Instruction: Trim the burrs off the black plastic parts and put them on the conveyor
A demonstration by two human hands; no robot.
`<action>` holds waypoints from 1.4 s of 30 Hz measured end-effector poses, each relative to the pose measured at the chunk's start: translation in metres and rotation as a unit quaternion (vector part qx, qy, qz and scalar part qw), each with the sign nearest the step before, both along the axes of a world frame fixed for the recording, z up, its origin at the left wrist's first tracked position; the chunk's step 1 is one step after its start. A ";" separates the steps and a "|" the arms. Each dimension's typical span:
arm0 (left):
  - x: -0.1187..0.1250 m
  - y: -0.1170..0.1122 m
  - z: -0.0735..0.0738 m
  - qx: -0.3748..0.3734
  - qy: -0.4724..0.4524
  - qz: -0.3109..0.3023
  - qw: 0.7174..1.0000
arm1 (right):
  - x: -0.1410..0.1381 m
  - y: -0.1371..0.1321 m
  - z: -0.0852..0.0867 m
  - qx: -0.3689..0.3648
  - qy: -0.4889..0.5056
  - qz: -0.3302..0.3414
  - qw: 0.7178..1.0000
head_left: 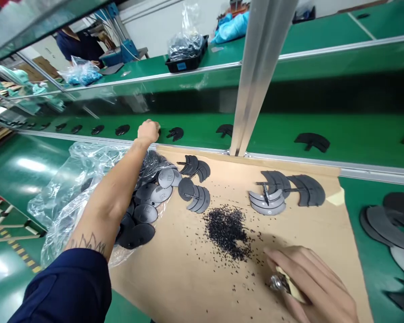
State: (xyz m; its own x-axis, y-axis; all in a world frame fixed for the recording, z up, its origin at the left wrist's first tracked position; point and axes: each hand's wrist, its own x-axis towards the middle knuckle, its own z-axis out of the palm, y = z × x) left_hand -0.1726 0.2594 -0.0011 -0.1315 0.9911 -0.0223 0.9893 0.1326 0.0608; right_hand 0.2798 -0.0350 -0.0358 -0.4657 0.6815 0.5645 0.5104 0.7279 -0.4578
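My left hand (pixel 148 131) stretches out over the green conveyor belt (pixel 195 121), its fingers closed, with the dark edge of a black plastic part (pixel 159 132) showing beside them. In the lower right, my right hand (pixel 311 282) is closed around a small tool with a shiny metal end (pixel 278 283) and a cream-coloured wrap; its exact kind is unclear. Left of that hand, a pile of tiny black pieces (pixel 227 231) spreads over brown cardboard (pixel 175 269). Behind the pile lie curved, finned black parts (pixel 199 199) and a grey-looking one (pixel 267 202).
Oval black discs (pixel 144 213) spill from a clear plastic bag (pixel 84 179) under my left arm. A metal post (pixel 261 76) stands at the belt's near edge. More curved parts (pixel 390 226) lie at right. Across the belt, a person (pixel 79 45) works.
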 end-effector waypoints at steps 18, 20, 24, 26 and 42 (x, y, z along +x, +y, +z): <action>0.144 -0.215 0.048 0.162 -0.039 -0.477 0.863 | -0.026 -0.007 0.020 -0.027 0.085 -0.050 0.995; 0.162 -0.252 0.042 0.168 -0.003 -0.527 0.833 | -0.031 -0.008 0.024 -0.094 0.117 -0.095 0.984; 0.186 -0.289 0.033 0.163 0.012 -0.561 0.811 | -0.038 -0.008 0.033 -0.277 0.139 -0.121 0.943; 0.189 -0.293 0.030 0.154 0.003 -0.553 0.819 | -0.039 -0.007 0.037 -0.331 0.143 -0.117 0.925; 0.043 -0.316 0.021 -0.086 0.127 -0.136 0.979 | -0.042 -0.006 0.039 -0.337 0.162 -0.217 0.902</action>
State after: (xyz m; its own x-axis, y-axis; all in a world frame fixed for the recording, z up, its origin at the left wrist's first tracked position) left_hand -0.1300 -0.0564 0.0197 0.1141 0.9745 -0.1930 0.9695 -0.1517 -0.1926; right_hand 0.2379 -0.0413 0.0035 0.0416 0.9991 0.0117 0.4393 -0.0078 -0.8983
